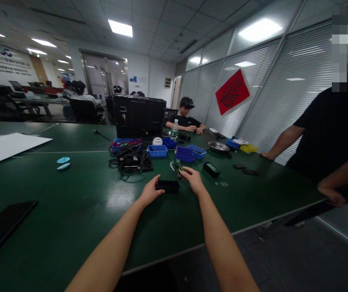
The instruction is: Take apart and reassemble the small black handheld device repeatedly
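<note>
My left hand [151,190] grips the left end of a black rectangular case [168,186] that rests on the green table [95,227]. Just beyond the case's right end, my right hand [193,178] pinches a green circuit board [177,167], which is tilted and held above the table. To the right of that hand lies a second black case [211,169] with a greenish top face. A small ring [216,183] and a small clear square piece [224,184] lie near it.
Blue bins [157,151], a white ball [157,141], a water bottle [174,129] and a cabled black device [129,163] stand farther back. A metal bowl [219,147] is at the right. One person stands at the right edge; another sits at the far end.
</note>
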Available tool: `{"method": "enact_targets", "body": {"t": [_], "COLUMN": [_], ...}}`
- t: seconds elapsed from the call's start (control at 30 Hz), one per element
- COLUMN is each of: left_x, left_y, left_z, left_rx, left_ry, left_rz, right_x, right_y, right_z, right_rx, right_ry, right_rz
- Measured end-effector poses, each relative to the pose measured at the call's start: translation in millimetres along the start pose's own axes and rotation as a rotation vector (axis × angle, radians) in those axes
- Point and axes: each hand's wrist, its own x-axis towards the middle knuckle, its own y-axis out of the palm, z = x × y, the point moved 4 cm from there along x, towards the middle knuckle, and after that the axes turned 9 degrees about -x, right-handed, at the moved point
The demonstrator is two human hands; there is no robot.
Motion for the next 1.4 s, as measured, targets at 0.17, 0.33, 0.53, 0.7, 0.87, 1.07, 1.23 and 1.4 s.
{"method": "enact_targets", "body": {"t": [0.17,0.33,0.53,0.7,0.87,1.07,1.23,1.4], "left_x": [2,3,2,-1,-1,0,-1,-1], "left_y": [0.8,2.3,1.7,1.0,0.1,0.5,-0.4,-0.6], "left_z": [5,8,3,-4,-4,-1,-4,-2], "left_rx": [0.007,-0.001,0.045,0.046,0.036,0.031,0.068,0.080], "left_ry": [0.021,0.043,0.029,0.020,-0.003,-0.003,0.007,0.006], "left_rz": [-0.025,-0.015,-0.037,-0.029,-0.035,-0.031,-0.041,-0.038], "right_x": [-10,-12,-12,-13,-15,-16,-17,-18], "right_y": [10,15,19,23,23,24,25,25], "right_z": [16,16,13,16,21,23,24,25], "right_rx": [0.264,0.078,-0.136,-0.225,-0.279,-0.281,-0.297,-0.311], "right_ry": [-0.037,-0.106,-0.144,-0.179,-0.196,-0.204,-0.200,-0.196], "right_rz": [0.248,0.298,0.342,0.368,0.382,0.378,0.379,0.383]}}
